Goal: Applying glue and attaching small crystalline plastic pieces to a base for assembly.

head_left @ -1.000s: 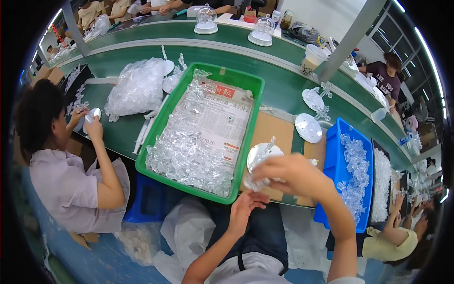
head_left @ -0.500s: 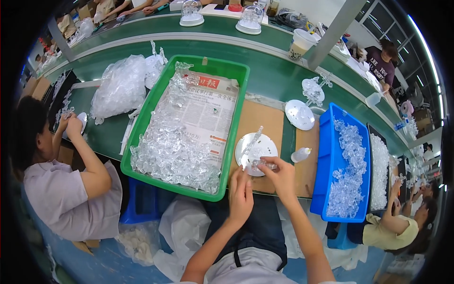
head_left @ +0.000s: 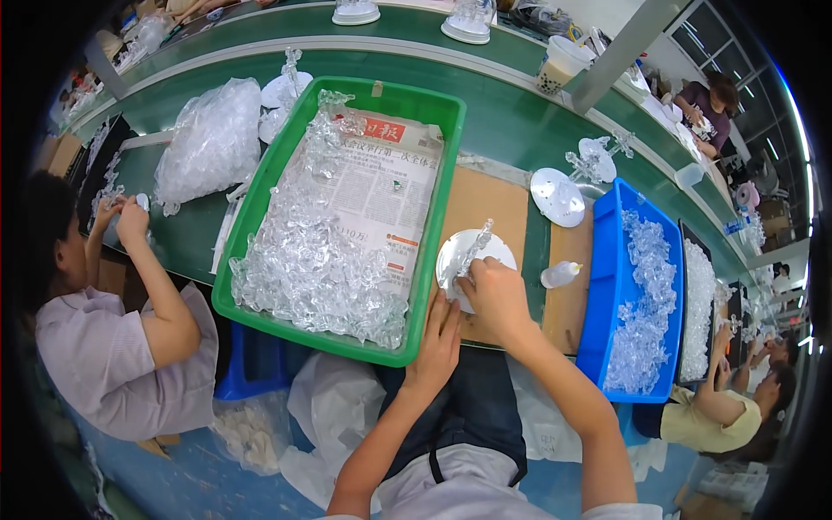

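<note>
A round white disc (head_left: 505, 245) lies on brown cardboard in front of me. A knobbly clear plastic stem (head_left: 477, 245) stands on it, leaning toward the disc's far edge. My right hand (head_left: 498, 299) reaches over the disc from the right. Its fingers are pinched on a clear plastic piece at the near end of the stem; they hide most of that piece. My left hand (head_left: 436, 351) is at the disc's near left rim, beside the green tray (head_left: 401, 356). Its fingers are stretched out, with the tips against or very close to the rim.
Clear plastic pieces (head_left: 325, 282) lie on newspaper in the green tray. On the right are a small squeeze bottle (head_left: 561, 275), another white disc (head_left: 556, 197) and a blue tray (head_left: 585, 338) of clear pieces. A bulging plastic bag (head_left: 208, 143) sits farther left. Co-workers sit on both sides.
My right hand has moved forward and left over the disc, bringing the clear piece to the stem. My left hand stays near the rim. The view has shifted slightly.
</note>
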The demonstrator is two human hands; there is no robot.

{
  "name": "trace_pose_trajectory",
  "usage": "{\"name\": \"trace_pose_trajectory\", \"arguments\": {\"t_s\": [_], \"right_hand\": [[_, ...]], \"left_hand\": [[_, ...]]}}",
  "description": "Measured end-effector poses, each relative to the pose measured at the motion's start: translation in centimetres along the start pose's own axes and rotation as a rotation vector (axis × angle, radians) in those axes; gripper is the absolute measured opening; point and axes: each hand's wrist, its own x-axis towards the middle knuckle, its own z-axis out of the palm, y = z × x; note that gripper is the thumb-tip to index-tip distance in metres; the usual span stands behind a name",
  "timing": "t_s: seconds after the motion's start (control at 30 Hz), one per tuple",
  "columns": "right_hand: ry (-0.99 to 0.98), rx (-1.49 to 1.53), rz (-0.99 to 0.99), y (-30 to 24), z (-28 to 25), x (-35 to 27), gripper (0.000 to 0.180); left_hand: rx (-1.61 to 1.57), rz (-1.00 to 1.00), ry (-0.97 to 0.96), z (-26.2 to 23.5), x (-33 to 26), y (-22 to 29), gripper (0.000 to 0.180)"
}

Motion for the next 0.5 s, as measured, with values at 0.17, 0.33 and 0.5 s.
{"name": "trace_pose_trajectory", "arguments": {"t_s": [0.17, 0.33, 0.5], "right_hand": [[0.050, -0.170, -0.089, -1.4, 1.6, -0.7, 0.010], [0.130, -0.082, 0.007, -1.1, 1.7, -0.8, 0.018], [0.077, 0.111, 0.057, -0.3, 0.4, -1.2, 0.021]], "left_hand": [[-0.111, 0.067, 0.013, 0.3, 0.6, -0.6, 0.040], [-0.161, 0.071, -0.060, -0.1, 0.9, -0.1, 0.045], [-0.043, 0.017, -0.137, -0.1, 0.9, 0.5, 0.048]]}}
